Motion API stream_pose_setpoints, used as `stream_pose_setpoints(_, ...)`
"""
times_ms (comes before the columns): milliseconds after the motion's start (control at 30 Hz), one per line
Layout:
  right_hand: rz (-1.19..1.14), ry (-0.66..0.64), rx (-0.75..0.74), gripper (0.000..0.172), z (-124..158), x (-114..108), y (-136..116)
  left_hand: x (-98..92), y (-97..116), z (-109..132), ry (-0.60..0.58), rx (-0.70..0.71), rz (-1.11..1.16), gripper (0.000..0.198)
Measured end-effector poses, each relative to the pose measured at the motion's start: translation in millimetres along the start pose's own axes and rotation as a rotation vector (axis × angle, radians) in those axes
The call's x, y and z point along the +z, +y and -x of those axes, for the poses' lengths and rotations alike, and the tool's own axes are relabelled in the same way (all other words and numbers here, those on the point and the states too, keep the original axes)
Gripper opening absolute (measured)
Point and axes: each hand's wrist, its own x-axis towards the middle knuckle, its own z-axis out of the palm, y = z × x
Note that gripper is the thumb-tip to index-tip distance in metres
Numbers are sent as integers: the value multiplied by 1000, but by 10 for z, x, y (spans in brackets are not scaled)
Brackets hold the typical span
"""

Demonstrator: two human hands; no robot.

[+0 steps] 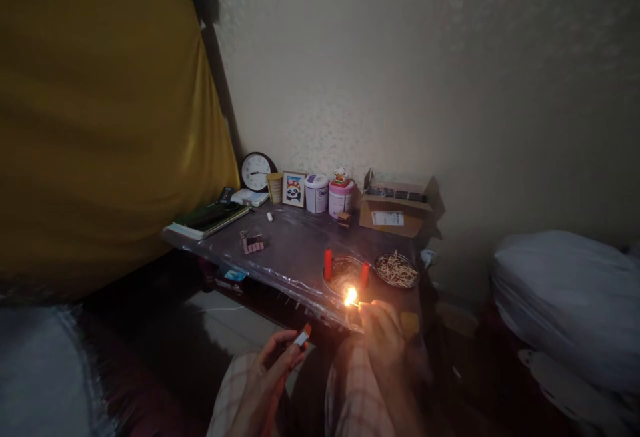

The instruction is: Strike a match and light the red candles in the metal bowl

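My right hand [384, 334] pinches a burning matchstick [358, 304], its bright flame at the near side of a round tray [345, 265]. Two red candles stand by that tray: a taller candle [328, 265] on the left and a shorter candle [365, 273] on the right. Lower down, my left hand [275, 360] is closed around a small matchbox [303, 336] with an orange-red end, held over my lap. To the right of the candles lies a round dish [416, 280] heaped with matchsticks [395, 269].
Small stacked boxes [253, 242] sit left on the dark table [295, 240]. Along the wall are a clock [257, 172], a cup [275, 187], a framed panda picture [293, 189], two tubs [317, 194] and an open carton [393, 214]. Notebooks [207, 220] lie at the left edge.
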Motion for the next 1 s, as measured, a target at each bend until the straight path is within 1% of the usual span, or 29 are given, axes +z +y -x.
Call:
stream_pose_setpoints(167,48,-10,-49,15,-89,-96,32,12,37,21,32,-30,-31,27)
stream_pose_setpoints(333,128,-37,-89,17,-173,-160,25,-28,17,8,76,-54,-101,30)
stream_pose_setpoints(467,176,-54,-114,18,-240,-203,20,-63,-12,-12,66,-25,-120,33)
stream_pose_setpoints(600,196,-104,-118,17,-297,-241,23,-89,-51,-49,55,-42,-103,31)
stream_pose_setpoints(667,193,-121,-116,17,-320,-250,25,-96,-68,-64,51,-43,-90,31)
stream_pose_setpoints(767,189,-107,-136,17,-346,-246,32,-102,-85,-72,48,-43,-108,32)
stream_pose_setpoints(1000,192,-111,-152,18,-386,-211,74,-82,-63,-49,88,-46,-75,33)
